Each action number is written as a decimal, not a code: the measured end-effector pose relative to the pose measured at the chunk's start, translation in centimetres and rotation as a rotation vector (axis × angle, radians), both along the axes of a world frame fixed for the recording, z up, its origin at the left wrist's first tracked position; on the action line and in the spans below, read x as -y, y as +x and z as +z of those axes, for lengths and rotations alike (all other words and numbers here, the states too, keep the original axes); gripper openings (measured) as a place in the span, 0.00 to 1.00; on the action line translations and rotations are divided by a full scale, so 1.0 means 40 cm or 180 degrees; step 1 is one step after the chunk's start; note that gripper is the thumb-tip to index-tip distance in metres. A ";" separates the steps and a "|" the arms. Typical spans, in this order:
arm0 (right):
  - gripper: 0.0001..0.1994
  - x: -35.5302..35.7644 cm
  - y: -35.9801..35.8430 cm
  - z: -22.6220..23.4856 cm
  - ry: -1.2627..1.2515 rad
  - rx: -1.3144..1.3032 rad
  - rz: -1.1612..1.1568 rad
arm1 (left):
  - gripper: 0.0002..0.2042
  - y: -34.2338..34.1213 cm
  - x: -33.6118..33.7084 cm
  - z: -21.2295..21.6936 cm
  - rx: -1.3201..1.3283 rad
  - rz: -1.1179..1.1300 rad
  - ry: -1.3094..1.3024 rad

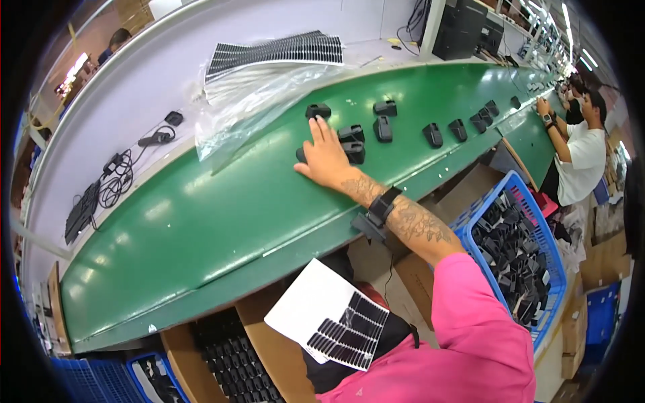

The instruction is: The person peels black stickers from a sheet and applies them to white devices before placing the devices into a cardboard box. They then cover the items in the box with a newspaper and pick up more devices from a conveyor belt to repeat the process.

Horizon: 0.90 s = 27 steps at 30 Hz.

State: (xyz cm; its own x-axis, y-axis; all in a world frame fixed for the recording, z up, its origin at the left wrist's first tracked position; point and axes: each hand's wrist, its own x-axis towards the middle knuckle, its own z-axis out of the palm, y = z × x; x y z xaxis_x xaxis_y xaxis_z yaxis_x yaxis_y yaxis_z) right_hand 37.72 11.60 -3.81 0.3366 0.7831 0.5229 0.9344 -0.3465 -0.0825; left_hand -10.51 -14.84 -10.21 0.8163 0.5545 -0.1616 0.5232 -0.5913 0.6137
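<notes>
**Across the green table [201,221], right hand [327,153] among black blocks [383,129]**

Its fingers are extended and slightly apart, the tips at one block [318,110]; whether they touch it, I cannot tell. Another block [300,156] sits by the thumb, more to the hand's right. Beyond it lie label sheets [275,54] and clear plastic [232,134]. Nearer the body, right of the hand, a blue basket [555,263] holds black parts [514,258].

- One bare right hand [327,156]
- About twelve black pieces [383,129] on the green bench [168,242]
- At least four blue crates [601,316]
- One clear plastic bag [235,124]
- One stack of striped sheets [272,54], layers uncountable
- At least one loose striped sheet [353,329]
- At least three other people [581,158]
- Black parts [514,248] in the large crate [556,258]: too many to count
</notes>
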 end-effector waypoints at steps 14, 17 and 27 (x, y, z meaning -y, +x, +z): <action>0.37 0.381 -0.428 0.151 -0.0249 -0.6567 0.1667 | 0.24 0.221 -0.440 0.330 0.1941 0.0534 0.1031; 0.37 0.468 -0.533 0.127 -0.0892 -0.5915 0.1442 | 0.27 0.287 -0.432 0.266 0.1671 -0.0528 0.0451; 0.13 0.619 -0.492 -0.086 -0.0547 -0.3859 -0.0178 | 0.34 0.290 -0.365 0.137 0.2825 0.1667 -0.2478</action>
